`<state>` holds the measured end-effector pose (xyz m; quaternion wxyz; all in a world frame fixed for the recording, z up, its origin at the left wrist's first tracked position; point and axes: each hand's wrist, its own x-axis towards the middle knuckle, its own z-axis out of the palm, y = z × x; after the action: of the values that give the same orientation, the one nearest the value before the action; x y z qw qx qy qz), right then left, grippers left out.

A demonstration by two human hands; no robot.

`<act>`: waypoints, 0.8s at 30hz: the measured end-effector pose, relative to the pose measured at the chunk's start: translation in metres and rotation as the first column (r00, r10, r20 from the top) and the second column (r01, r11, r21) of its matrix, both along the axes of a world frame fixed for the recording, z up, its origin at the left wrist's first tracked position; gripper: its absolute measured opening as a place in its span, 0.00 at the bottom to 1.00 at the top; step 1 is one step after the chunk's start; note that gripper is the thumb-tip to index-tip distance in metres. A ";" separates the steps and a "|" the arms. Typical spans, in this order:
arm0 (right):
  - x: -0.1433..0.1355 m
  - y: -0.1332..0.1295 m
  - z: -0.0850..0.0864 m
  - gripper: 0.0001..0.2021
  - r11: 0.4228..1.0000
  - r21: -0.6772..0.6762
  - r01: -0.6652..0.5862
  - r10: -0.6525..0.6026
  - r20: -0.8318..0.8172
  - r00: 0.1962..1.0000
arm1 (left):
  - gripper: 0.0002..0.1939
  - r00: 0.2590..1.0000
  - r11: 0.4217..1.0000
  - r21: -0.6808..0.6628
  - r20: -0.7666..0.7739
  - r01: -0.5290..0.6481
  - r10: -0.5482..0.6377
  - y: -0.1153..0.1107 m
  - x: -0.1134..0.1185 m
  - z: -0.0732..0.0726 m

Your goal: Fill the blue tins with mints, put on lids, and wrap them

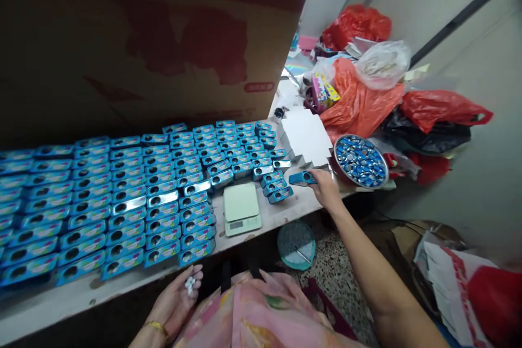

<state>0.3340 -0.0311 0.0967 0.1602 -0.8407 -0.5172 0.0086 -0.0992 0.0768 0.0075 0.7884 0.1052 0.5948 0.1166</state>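
The right hand (pixel 324 187) has its fingers closed on one end of a small blue box (pixel 300 178), holding it over the table (pixel 267 231) — just beside a short column of matching boxes and near the stack of white card (pixel 308 136). The left hand (pixel 183 291) is palm up in front of the table's edge, fingers loosely curled and open at the top, with several small white pieces (pixel 190 285) lying in it. Rows of blue boxes (pixel 122 217), most with a dark round opening on the upper face, cover the left side of the table. A pale green scale (pixel 241 206) stands between those rows and the short column. To the right, a round bowl (pixel 361 161) full of blue and silver pieces sits beside the white card — red and orange plastic bags (pixel 359 98) are piled behind it. Below the table is a teal tub (pixel 297 246).
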 end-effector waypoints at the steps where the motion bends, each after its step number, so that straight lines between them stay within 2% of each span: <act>1: 0.015 0.003 -0.009 0.20 0.999 -0.035 0.038 -0.038 0.017 0.999 | 0.05 1.000 1.000 0.010 -0.004 -0.001 0.001 0.001 0.002 0.000; 3: 0.034 0.019 -0.033 0.20 0.992 -0.102 0.073 -0.072 0.013 0.997 | 0.05 1.000 1.000 0.027 -0.001 0.006 -0.006 -0.001 0.009 0.002; 6: 0.040 0.046 -0.060 0.20 0.994 -0.109 0.029 -0.039 -0.094 0.995 | 0.05 0.998 0.998 0.038 0.021 0.054 -0.055 -0.006 0.026 0.009; 8: 0.031 0.049 -0.066 0.21 0.999 -0.002 0.045 -0.045 -0.173 0.984 | 0.05 0.991 0.992 0.037 0.052 0.123 -0.125 -0.009 0.041 0.014; 10: 0.007 0.035 -0.066 0.19 0.974 0.147 0.172 -0.126 -0.278 0.952 | 0.06 0.969 0.972 0.052 0.083 0.227 -0.231 -0.009 0.062 0.018; 11: -0.011 0.023 -0.066 0.17 0.944 0.196 0.264 -0.175 -0.379 0.909 | 0.06 0.951 0.954 0.081 0.092 0.287 -0.294 -0.008 0.075 0.020; 12: -0.034 0.010 -0.067 0.15 0.905 0.213 0.368 -0.215 -0.518 0.828 | 0.07 0.927 0.927 0.132 0.090 0.352 -0.365 -0.007 0.090 0.023; 13: -0.060 -0.003 -0.069 0.14 0.866 0.189 0.462 -0.222 -0.684 0.695 | 0.07 0.893 0.884 0.210 0.085 0.417 -0.441 -0.008 0.107 0.025; 14: -0.088 -0.015 -0.073 0.15 0.841 0.111 0.530 -0.188 -0.859 0.477 | 0.07 0.857 0.828 0.311 0.074 0.467 -0.511 -0.011 0.125 0.027; 15: -0.116 -0.024 -0.078 0.18 0.803 0.017 0.595 -0.135 -0.968 0.209 | 0.07 0.803 0.749 0.399 0.051 0.529 -0.594 -0.016 0.144 0.029; 16: -0.140 -0.032 -0.084 0.21 0.792 -0.057 0.608 -0.032 -0.998 -0.052 | 0.06 0.738 0.648 0.496 0.022 0.577 -0.674 -0.024 0.162 0.031; 17: -0.160 -0.038 -0.091 0.23 0.765 -0.114 0.634 0.068 -0.965 -0.255 | 0.06 0.662 0.541 0.586 0.012 0.603 -0.750 -0.035 0.180 0.032; 18: -0.174 -0.044 -0.098 0.25 0.716 -0.164 0.679 0.159 -0.908 -0.387 | 0.06 0.615 0.463 0.657 0.000 0.595 -0.789 -0.048 0.195 0.033; 19: -0.183 -0.050 -0.104 0.26 0.662 -0.205 0.721 0.240 -0.853 -0.463 | 0.07 0.577 0.415 0.694 -0.001 0.589 -0.817 -0.063 0.208 0.033; 20: -0.186 -0.058 -0.111 0.26 0.597 -0.243 0.765 0.300 -0.817 -0.493 | 0.09 0.548 0.397 0.704 0.013 0.589 -0.836 -0.078 0.218 0.033; 22: -0.180 -0.079 -0.123 0.26 0.470 -0.306 0.828 0.364 -0.788 -0.497 | 0.12 0.507 0.410 0.672 0.061 0.616 -0.860 -0.107 0.231 0.032; 24: -0.165 -0.106 -0.138 0.22 0.367 -0.362 0.857 0.381 -0.782 -0.494 | 0.14 0.479 0.429 0.628 0.100 0.649 -0.872 -0.129 0.239 0.029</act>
<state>0.1686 -0.1373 -0.0411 0.7879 -0.3866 0.2942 0.3785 0.1402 -0.0523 0.0369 0.7972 0.5460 0.2409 -0.0915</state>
